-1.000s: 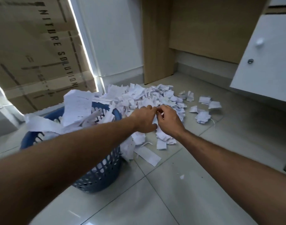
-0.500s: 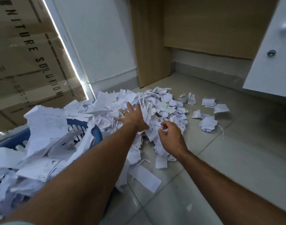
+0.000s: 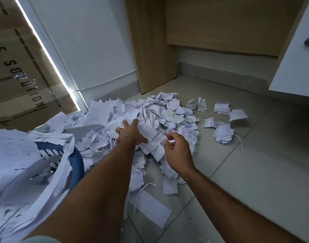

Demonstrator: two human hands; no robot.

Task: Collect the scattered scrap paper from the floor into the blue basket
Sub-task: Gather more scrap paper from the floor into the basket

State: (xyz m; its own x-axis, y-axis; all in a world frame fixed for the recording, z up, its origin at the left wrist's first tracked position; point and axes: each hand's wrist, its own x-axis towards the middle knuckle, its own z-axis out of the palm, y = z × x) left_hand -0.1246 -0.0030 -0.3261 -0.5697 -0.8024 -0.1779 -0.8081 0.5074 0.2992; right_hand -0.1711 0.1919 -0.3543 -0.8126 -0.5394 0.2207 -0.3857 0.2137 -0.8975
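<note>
A big heap of white scrap paper (image 3: 155,116) covers the tiled floor ahead of me. The blue basket (image 3: 78,164) stands at the lower left, overflowing with paper sheets (image 3: 18,155). My left hand (image 3: 130,133) reaches into the heap with its fingers straight and spread, resting on the scraps; a printed slip (image 3: 151,137) lies against its thumb side. My right hand (image 3: 178,152) hovers just right of that slip, fingers loosely curled, with nothing in it.
A smaller cluster of scraps (image 3: 222,130) lies apart at the right, and a long strip (image 3: 150,209) lies near my left forearm. A cardboard box (image 3: 22,76) stands at the left, a wooden panel (image 3: 150,50) behind the heap, a white cabinet door (image 3: 294,58) at the right.
My hands, close together over the heap a second ago, have parted. The left one has spread and pushed further into the paper. My view has moved closer and the basket has slid leftward in frame.
</note>
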